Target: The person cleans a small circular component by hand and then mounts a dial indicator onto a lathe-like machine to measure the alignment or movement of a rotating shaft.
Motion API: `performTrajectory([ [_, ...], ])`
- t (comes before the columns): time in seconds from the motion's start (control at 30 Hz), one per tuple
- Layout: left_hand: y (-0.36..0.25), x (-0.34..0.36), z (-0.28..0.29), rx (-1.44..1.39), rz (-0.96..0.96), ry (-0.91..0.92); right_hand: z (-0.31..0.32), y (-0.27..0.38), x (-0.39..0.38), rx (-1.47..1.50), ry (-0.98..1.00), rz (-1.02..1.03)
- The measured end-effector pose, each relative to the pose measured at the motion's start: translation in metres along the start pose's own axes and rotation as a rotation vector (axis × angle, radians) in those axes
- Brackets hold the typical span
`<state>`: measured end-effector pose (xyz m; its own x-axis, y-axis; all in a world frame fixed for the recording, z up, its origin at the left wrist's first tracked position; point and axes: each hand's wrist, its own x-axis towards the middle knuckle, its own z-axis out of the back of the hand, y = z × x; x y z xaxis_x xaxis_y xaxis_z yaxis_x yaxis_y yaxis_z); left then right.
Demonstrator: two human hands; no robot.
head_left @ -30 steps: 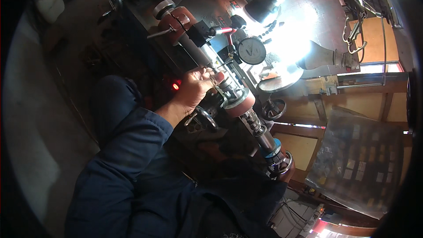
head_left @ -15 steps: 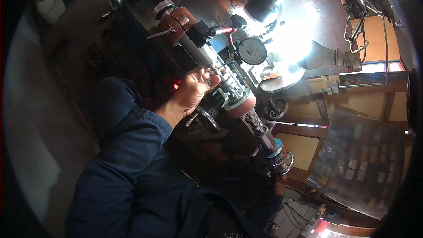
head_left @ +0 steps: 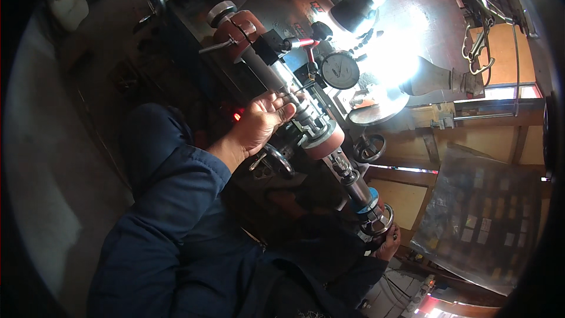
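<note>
My left hand point(head_left: 259, 125) is closed around a stepped metal shaft point(head_left: 303, 109), thumb on top and fingertips partly behind it. The shaft lies in line along a machine, between a red-brown housing point(head_left: 244, 26) at the upper left and a red-brown ring-shaped support point(head_left: 325, 143). At the far end of that line, my right hand point(head_left: 389, 245) grips the rim of a metal handwheel point(head_left: 377, 224), next to a blue collar point(head_left: 366, 199). A dial gauge point(head_left: 340, 70) on a red-and-black arm point(head_left: 306, 43) stands beside the shaft, its thin probe reaching toward it.
A lit work lamp point(head_left: 356, 9) glares over the metal bench top point(head_left: 425, 20). Other handwheels point(head_left: 369, 148) stick out around the machine, one point(head_left: 276, 162) just below my left wrist. A plastic-covered panel point(head_left: 477, 218) hangs at the right.
My right hand has come up and right along the handwheel and shows more fully. The left hand keeps its hold on the shaft. The whole view has shifted slightly.
</note>
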<state>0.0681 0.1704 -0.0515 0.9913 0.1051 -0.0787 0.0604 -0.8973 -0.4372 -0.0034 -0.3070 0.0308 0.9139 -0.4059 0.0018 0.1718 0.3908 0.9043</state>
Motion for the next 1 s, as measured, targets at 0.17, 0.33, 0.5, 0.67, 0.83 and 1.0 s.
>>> performTrajectory([
  [0.17, 0.000, 0.002, -0.002, 0.041, 0.030, -0.028, 0.001, -0.015, 0.030, -0.101, 0.040, 0.102],
  [0.33, -0.006, -0.001, -0.008, 0.041, 0.038, -0.056, -0.017, -0.023, 0.029, -0.131, 0.075, 0.077],
  [0.5, -0.006, -0.003, -0.008, 0.006, 0.056, -0.091, -0.035, -0.037, 0.031, -0.161, 0.123, 0.050],
  [0.67, -0.003, -0.002, -0.004, -0.012, 0.048, -0.082, -0.017, -0.049, 0.021, -0.228, 0.207, -0.013],
  [0.83, -0.001, 0.001, -0.005, 0.016, 0.031, -0.039, 0.054, -0.069, 0.006, -0.318, 0.399, -0.149],
  [1.0, -0.002, 0.000, 0.000, 0.009, 0.023, -0.014, 0.037, -0.017, -0.005, -0.127, 0.268, -0.269],
])
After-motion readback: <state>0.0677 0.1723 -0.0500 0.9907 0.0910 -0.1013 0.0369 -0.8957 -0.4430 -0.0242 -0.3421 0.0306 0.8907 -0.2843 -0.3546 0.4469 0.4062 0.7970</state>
